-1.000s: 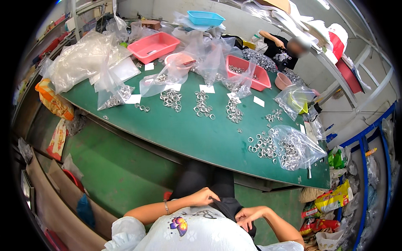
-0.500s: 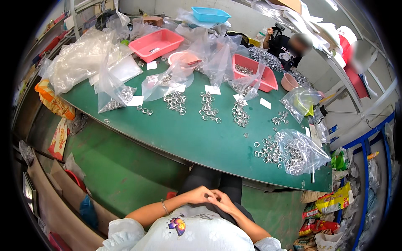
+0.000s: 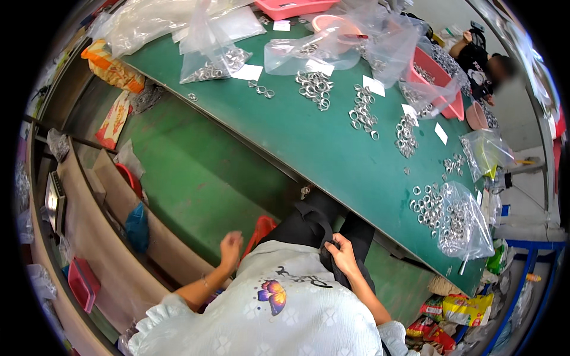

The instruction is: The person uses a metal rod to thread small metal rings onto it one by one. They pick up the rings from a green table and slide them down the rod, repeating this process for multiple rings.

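Note:
I am seated at a green table, with both hands below its edge. My right hand (image 3: 343, 252) is closed on a black fabric strap (image 3: 323, 224) lying over my lap. Off to the left, my left hand (image 3: 231, 246) is raised above the floor beside a red plastic stool (image 3: 263, 226). Motion smears its fingers, and I see nothing in it. Small metal rings lie in several groups on the table, the nearest ring pile (image 3: 428, 209) beside a clear plastic bag (image 3: 466, 222) full of rings.
The green table (image 3: 285, 133) crosses the view, its near edge just past my knees. A pink tray (image 3: 436, 80) and white paper slips (image 3: 374, 86) stand among the rings. Brown panels (image 3: 142, 249) are at left; a blue rack (image 3: 522, 291) is at right. A person stands at the far right.
My hands, together at my lap before, have come apart. The left has swung out to the left; the right is at the strap. The view has turned left and down.

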The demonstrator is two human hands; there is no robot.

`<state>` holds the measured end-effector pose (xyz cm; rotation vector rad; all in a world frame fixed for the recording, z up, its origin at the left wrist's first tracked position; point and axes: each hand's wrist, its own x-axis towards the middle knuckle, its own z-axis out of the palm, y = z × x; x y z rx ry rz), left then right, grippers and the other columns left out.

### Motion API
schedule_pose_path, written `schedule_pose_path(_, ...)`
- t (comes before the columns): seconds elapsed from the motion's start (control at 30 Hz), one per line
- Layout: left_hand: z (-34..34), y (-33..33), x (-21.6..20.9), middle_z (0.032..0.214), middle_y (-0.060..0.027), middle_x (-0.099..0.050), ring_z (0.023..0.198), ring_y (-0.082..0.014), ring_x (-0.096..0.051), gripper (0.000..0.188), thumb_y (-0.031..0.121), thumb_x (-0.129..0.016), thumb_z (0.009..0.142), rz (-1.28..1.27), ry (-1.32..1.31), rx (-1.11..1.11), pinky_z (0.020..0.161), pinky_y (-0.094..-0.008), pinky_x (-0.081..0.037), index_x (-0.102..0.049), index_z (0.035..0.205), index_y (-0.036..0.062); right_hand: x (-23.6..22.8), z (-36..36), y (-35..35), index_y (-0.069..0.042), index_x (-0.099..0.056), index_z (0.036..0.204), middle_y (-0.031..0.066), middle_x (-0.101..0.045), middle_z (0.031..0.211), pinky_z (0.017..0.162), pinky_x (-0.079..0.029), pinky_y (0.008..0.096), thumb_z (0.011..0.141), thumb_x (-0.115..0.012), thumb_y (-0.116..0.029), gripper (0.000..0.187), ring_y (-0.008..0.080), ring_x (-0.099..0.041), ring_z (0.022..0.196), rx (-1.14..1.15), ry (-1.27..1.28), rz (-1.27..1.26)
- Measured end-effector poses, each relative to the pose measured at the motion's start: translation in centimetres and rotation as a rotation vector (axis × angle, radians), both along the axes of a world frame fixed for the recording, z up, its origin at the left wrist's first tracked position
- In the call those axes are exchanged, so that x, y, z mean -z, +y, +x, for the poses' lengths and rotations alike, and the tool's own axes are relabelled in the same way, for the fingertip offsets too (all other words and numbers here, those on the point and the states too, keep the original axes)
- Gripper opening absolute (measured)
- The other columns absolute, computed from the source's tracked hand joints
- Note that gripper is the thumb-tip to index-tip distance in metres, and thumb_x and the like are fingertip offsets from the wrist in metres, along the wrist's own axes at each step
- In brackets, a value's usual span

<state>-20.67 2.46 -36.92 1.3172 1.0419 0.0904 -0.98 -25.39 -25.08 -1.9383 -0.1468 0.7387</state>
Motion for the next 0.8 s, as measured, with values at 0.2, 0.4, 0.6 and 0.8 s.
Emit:
schedule_pose_path(0.2,-21.1,-6.6,5.2,0.079,-0.007,-0.063,0.071,-0.0202,-0.06,0.018,0.016,-0.057,0.084,0.058,0.825,0.289,0.06,-0.0351,-0.047,-0.06,0.092,0.0006,-0.6,0.7,0.7,0.0,-0.047,0.071,-0.0005,-0.041,0.062,0.057,-0.035,0.0259,0.078,-0.061,-0.007,0.017,0.0084,-0.038,0.062,0.081,-0.015,-0.013)
schedule_pose_path(0.4,-20.6,-6.4,3.6,0.077,-0.0069,-0.063,0.07,-0.0199,-0.059,0.017,0.016,-0.056,0.084,-0.071,0.803,0.036,0.059,-0.0349,-0.046,-0.06,0.09,0.0007,0.5,1.1,0.1,0.001,-0.049,0.072,0.0018,-0.044,0.062,0.058,-0.037,0.0272,0.078,-0.06,-0.007,0.015,0.0101,-0.041,0.062,0.08,-0.04,-0.096)
schedule_pose_path(0.6,-17.5,-5.1,3.2,0.076,-0.0068,-0.062,0.068,-0.0197,-0.058,0.016,0.016,-0.056,0.084,-0.071,0.678,-0.077,0.058,-0.0348,-0.045,-0.06,0.089,0.0008,0.2,1.9,0.2,0.002,-0.056,0.076,0.0037,-0.055,0.066,0.06,-0.041,0.027,0.077,-0.06,-0.005,0.008,0.01,-0.048,0.063,0.14,-0.028,-0.153)
schedule_pose_path(0.8,-15.9,-4.0,3.4,0.075,-0.0067,-0.061,0.067,-0.0195,-0.057,0.015,0.015,-0.056,0.084,-0.09,0.625,-0.092,0.057,-0.0346,-0.044,-0.059,0.087,0.0009,0.7,2.3,0.4,-0.002,-0.051,0.069,-0.0025,-0.048,0.063,0.055,-0.036,0.0242,0.078,-0.058,-0.002,0.011,0.0063,-0.043,0.06,0.186,-0.049,-0.126)
